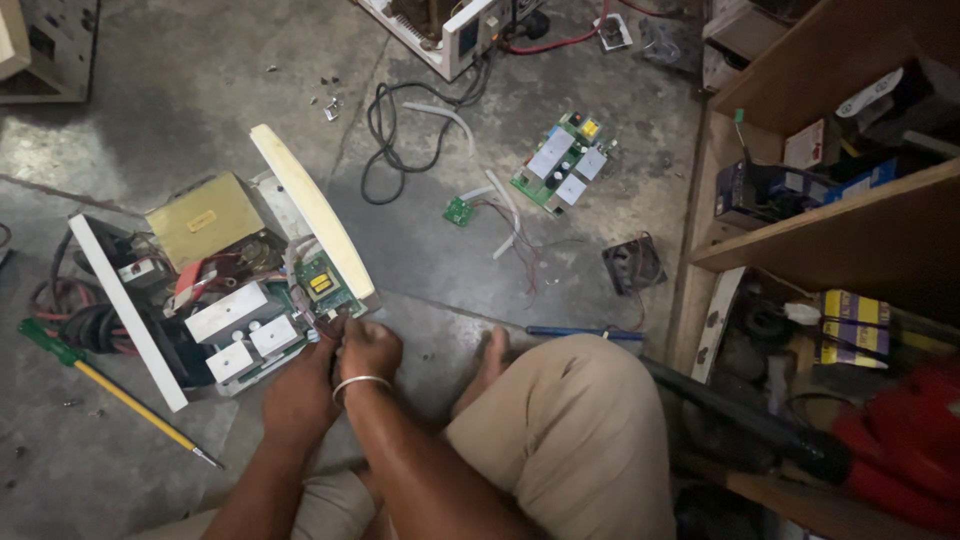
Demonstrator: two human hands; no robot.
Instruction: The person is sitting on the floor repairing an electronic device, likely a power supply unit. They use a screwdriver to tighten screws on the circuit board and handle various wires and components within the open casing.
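A yellow-and-purple box [853, 328] lies on the lower wooden shelf [830, 235] at right, dark blue packages [770, 190] above it. On the concrete floor [200, 80], the opened white inverter case [215, 285] carries a yellow label on its brass-coloured transformer [205, 220]. The left hand [300, 395] and right hand [368, 348] meet at the case's near edge, each grip pinched around thin wires beside the green circuit board [322, 283].

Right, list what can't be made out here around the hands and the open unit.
Head view only:
- Fingertips of the left hand and right hand: curled at the edge of the open unit, hiding what they pinch.
- Small green board inside: parts too small to tell.
- Screwdriver tip: too thin to judge its type.
- Shelf contents: dark, cut off by the right edge.
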